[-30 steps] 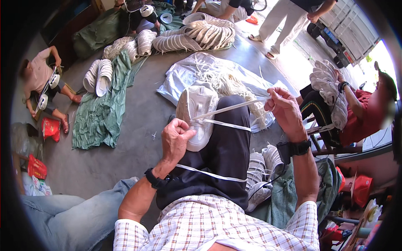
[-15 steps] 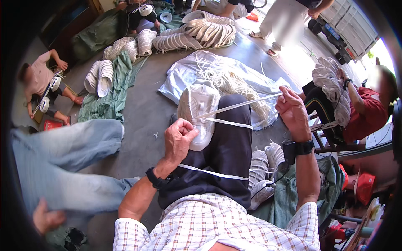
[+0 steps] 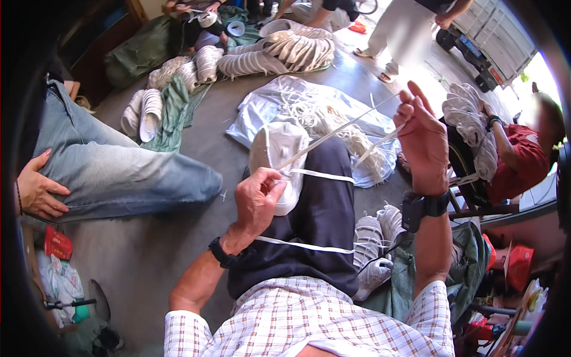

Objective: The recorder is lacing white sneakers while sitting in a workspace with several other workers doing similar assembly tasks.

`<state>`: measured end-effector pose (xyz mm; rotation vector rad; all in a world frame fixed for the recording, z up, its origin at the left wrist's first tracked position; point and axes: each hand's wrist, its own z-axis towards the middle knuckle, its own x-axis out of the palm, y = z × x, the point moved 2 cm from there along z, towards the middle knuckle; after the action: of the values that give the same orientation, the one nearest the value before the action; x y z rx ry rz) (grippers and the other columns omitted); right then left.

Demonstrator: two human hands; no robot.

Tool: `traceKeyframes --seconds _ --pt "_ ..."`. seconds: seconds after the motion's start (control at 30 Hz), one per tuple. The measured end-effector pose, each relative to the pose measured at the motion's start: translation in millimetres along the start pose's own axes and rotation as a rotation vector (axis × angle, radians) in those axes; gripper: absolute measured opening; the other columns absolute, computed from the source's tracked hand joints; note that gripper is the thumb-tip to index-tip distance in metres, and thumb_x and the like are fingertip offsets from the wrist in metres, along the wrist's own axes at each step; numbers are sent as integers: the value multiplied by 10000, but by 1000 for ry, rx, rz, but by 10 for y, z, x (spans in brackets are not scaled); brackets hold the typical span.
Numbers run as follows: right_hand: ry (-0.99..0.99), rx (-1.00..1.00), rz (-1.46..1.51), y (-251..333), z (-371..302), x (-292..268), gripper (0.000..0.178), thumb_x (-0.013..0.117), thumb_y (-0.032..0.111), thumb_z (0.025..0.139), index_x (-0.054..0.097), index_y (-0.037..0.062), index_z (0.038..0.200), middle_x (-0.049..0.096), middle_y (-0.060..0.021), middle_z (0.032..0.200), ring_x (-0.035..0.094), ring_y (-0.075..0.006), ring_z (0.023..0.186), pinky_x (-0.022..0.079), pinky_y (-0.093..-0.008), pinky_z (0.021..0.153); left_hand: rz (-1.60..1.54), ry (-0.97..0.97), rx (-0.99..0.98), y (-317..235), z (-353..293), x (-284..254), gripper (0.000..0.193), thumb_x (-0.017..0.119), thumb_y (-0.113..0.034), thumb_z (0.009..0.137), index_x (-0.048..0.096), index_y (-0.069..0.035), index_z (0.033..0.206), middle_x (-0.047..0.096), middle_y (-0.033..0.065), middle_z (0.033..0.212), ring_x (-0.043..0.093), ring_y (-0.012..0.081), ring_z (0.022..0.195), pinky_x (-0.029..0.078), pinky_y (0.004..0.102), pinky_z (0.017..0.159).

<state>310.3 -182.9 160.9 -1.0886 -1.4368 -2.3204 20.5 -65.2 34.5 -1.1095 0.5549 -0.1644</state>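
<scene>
A white sneaker (image 3: 275,152) rests on my dark-trousered lap, its toe end pointing away from me. My left hand (image 3: 257,199) is at the shoe's near part, thumb and forefinger pinched on the white shoelace (image 3: 333,132). From there the lace runs taut up and right to my raised right hand (image 3: 423,137). Some right fingers are curled and others stretched upward; a second stretch of lace hangs from near its thumb. Two white bands, one above the other, cross my thighs (image 3: 315,242).
Loose white laces (image 3: 333,119) lie on a white sheet (image 3: 253,110) ahead. White shoes (image 3: 369,238) stand by my right leg, and rows of shoes (image 3: 256,56) lie farther off. A person in jeans (image 3: 131,178) is close on my left; another in red (image 3: 523,154) sits at right.
My right hand has risen, drawing the lace upward, and its fingers have partly straightened. My left hand stays by the shoe. The person in jeans has shifted, covering the seated person at far left.
</scene>
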Motion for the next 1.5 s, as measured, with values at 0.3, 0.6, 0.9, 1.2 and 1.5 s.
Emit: traceKeyframes --seconds 0.3,0.6,0.9,1.2,1.5 --pt "-177 190 -248 -543 -610 -114 264 674 98 921 664 -32 1149 706 -109 843 620 -121 638 502 -249 576 91 -30 87 138 189 119 275 760 -50 785 653 -3 1033 517 1 772 464 109 683 392 256 623" --pt "-293 227 -139 -846 -1078 -468 270 696 106 919 652 -41 1140 683 -74 814 610 -111 612 473 -230 523 112 -24 53 69 197 219 181 743 -20 783 626 -19 921 425 -11 704 354 111 623 313 286 563" --pt "-301 172 -151 -726 -1170 -644 234 662 119 944 667 -30 1125 639 -40 758 593 -98 632 467 -231 551 192 10 198 38 196 207 225 750 -1 757 645 -25 955 452 3 738 395 129 634 332 280 564" --pt "-484 357 -271 -873 -1712 -1010 223 647 70 910 668 -39 1104 666 -62 783 606 -116 643 498 -260 602 263 71 250 -55 207 184 199 740 55 722 687 -40 888 518 60 784 531 211 697 435 340 625" --pt "-617 449 -560 -1168 -1919 -1412 240 702 90 886 682 -35 1090 704 -67 870 634 -118 749 519 -262 728 312 59 226 -46 171 129 155 764 6 743 702 -39 877 534 50 777 536 195 686 439 331 630"
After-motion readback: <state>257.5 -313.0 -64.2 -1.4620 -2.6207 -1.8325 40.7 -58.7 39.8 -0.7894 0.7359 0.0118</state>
